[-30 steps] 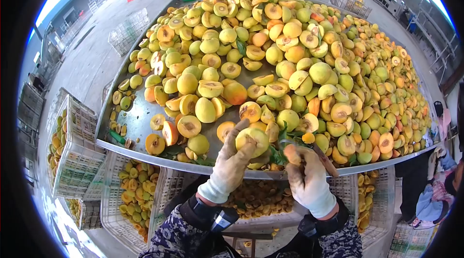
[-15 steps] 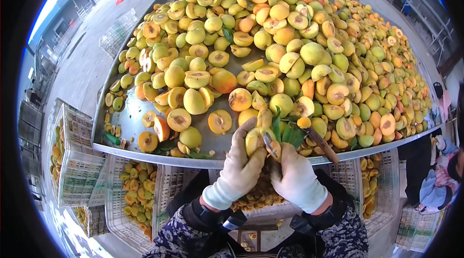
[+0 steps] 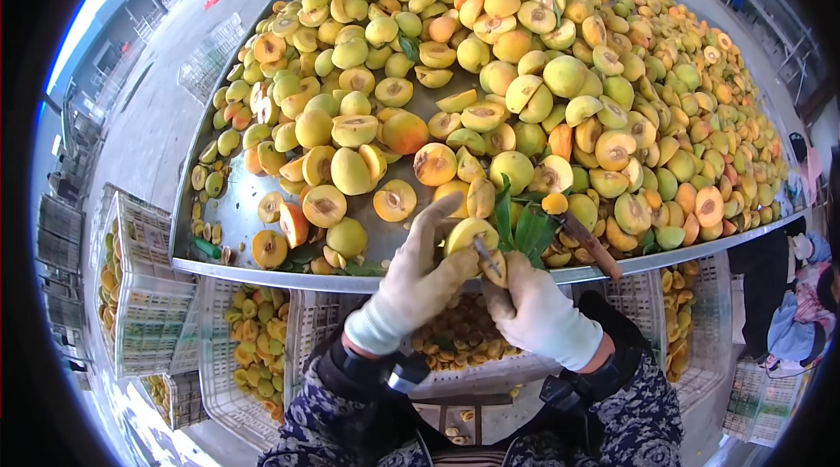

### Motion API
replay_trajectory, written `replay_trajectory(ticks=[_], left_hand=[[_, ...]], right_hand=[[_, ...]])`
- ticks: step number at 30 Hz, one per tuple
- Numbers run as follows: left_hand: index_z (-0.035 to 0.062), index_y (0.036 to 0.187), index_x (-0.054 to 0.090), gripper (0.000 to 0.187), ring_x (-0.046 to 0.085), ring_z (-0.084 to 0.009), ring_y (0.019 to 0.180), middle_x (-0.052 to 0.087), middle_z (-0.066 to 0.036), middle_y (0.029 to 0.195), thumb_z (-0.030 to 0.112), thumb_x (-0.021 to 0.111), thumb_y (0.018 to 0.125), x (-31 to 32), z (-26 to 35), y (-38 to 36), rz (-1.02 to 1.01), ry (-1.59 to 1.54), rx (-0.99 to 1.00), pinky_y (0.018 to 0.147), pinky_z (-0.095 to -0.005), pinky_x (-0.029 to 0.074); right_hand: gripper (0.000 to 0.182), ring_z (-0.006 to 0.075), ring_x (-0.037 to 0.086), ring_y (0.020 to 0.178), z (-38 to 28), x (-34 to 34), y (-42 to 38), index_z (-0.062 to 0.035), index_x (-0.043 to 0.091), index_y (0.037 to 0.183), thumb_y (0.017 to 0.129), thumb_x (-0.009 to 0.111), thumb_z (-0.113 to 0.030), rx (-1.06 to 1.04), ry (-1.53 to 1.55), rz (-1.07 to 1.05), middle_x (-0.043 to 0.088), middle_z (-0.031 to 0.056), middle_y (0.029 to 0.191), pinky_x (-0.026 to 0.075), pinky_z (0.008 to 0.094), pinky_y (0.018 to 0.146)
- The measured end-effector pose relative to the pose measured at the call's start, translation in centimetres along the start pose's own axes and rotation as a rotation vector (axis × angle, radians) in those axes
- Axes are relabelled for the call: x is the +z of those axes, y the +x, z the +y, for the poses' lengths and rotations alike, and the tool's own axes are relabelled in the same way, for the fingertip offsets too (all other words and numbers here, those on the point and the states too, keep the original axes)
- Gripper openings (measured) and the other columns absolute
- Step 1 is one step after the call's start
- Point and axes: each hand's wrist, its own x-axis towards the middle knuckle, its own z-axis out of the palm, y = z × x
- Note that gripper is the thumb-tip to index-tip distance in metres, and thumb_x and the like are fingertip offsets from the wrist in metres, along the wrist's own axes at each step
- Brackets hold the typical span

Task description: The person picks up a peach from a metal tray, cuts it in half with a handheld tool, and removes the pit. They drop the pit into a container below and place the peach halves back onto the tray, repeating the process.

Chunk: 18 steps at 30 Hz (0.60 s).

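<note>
My left hand [image 3: 416,279], in a white glove, holds a yellow-green peach half [image 3: 466,235] just above the tray's front edge. My right hand [image 3: 542,305], gloved as well, grips a small pitting knife whose narrow metal blade [image 3: 480,246] lies against the fruit. Its handle is hidden in my fingers. A smaller cut peach piece [image 3: 495,268] sits between the blade and my right fingertips. Green leaves [image 3: 532,231] lie just beyond my hands, beside a wooden-handled tool [image 3: 588,244] resting across the tray edge.
The metal tray [image 3: 367,282] carries a large heap of whole and halved peaches [image 3: 560,73]. Below its edge stand plastic crates [image 3: 214,362] with cut fruit, one directly under my hands. Another crate [image 3: 149,292] stands at left. Another person's sleeve [image 3: 792,327] shows at right.
My hands have drawn slightly apart and the peach half has turned its cut face upward. The cut piece by the blade shows more. The view has shifted slightly.
</note>
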Motion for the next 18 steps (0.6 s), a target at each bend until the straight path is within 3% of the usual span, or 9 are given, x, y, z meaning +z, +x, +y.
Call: replay_trajectory(ticks=[2,3,6,11,13,14,16,17,18], left_hand=[[-0.0018,0.140,0.035,0.049,0.058,-0.0237,0.111,0.057,-0.020,0.120,0.004,0.048,0.094,1.8,-3.1,0.4,0.362,0.314,0.704,0.094,-0.0332,0.046],[-0.0020,0.139,0.036,0.047,0.058,-0.0244,0.112,0.057,-0.020,0.120,0.001,0.045,0.093,2.8,-2.6,-0.1,0.451,0.350,0.722,0.096,-0.0339,0.046],[-0.0019,0.139,0.037,0.046,0.058,-0.0254,0.110,0.057,-0.019,0.120,0.001,0.044,0.093,1.4,-1.8,-0.2,0.228,0.140,0.384,0.095,-0.0340,0.045],[-0.0014,0.137,0.039,0.044,0.058,-0.0168,0.105,0.061,-0.014,0.114,0.002,0.045,0.094,-0.2,-1.4,0.0,-0.003,-0.090,0.261,0.092,-0.0309,0.046],[-0.0016,0.137,0.040,0.043,0.059,-0.0171,0.105,0.061,-0.014,0.113,0.002,0.045,0.094,0.4,-0.8,-0.5,0.044,-0.055,0.265,0.092,-0.0310,0.047],[-0.0018,0.136,0.040,0.042,0.059,-0.0174,0.104,0.062,-0.014,0.113,0.002,0.044,0.095,0.7,-0.4,-0.7,0.088,-0.016,0.272,0.091,-0.0311,0.047],[-0.0019,0.136,0.041,0.042,0.060,-0.0174,0.104,0.062,-0.013,0.111,0.002,0.044,0.095,0.9,-0.7,-0.6,0.101,-0.036,0.269,0.091,-0.0312,0.047],[-0.0019,0.136,0.041,0.041,0.060,-0.0175,0.103,0.063,-0.013,0.110,0.002,0.044,0.095,1.0,-0.9,-0.5,0.114,-0.058,0.266,0.090,-0.0313,0.048],[-0.0019,0.136,0.041,0.041,0.060,-0.0175,0.103,0.063,-0.013,0.110,0.002,0.044,0.095,1.1,-1.0,-0.3,0.113,-0.058,0.272,0.090,-0.0313,0.048]], right_hand=[[0.028,0.0457,0.061,0.066,-0.3,-0.3,0.1,0.0046,0.043,0.103,0.084,0.060,-0.007,-0.032,0.092,0.058,0.059,0.0263,0.072,0.048,0.0481,0.057],[0.027,0.0456,0.060,0.067,-0.8,-0.4,0.0,0.0049,0.043,0.103,0.085,0.059,-0.007,0.002,0.112,0.040,0.059,0.0267,0.073,0.048,0.0467,0.058],[0.026,0.0447,0.060,0.066,-1.2,-0.3,-0.3,0.0055,0.043,0.105,0.087,0.057,-0.008,0.051,0.068,-0.048,0.058,0.0265,0.073,0.048,0.0438,0.059],[0.026,0.0455,0.059,0.068,-0.5,-1.1,0.2,0.0035,0.044,0.105,0.090,0.058,-0.012,0.066,0.160,-0.151,0.055,0.0279,0.074,0.048,0.0453,0.057],[0.029,0.0335,0.060,0.059,-1.7,-2.8,0.5,0.0033,0.045,0.109,0.093,0.057,-0.017,0.462,0.920,-0.412,0.057,0.0185,0.071,0.047,0.0387,0.052],[0.029,0.0335,0.060,0.059,-1.8,-2.8,0.5,0.0033,0.045,0.109,0.093,0.057,-0.017,0.459,0.921,-0.410,0.057,0.0185,0.071,0.047,0.0387,0.052],[0.029,0.0127,0.052,0.056,-1.8,-2.7,0.4,0.0021,0.046,0.116,0.097,0.054,-0.018,0.427,0.911,-0.391,0.054,0.0043,0.072,0.043,0.0290,0.050],[0.029,0.0127,0.052,0.056,-1.0,-1.8,0.0,0.0021,0.046,0.116,0.097,0.054,-0.018,0.423,0.909,-0.386,0.054,0.0043,0.072,0.043,0.0290,0.050],[0.028,0.0091,0.049,0.059,0.3,-0.4,-0.6,0.0016,0.046,0.118,0.098,0.052,-0.018,0.221,0.440,-0.247,0.052,0.0005,0.075,0.042,0.0270,0.050]])
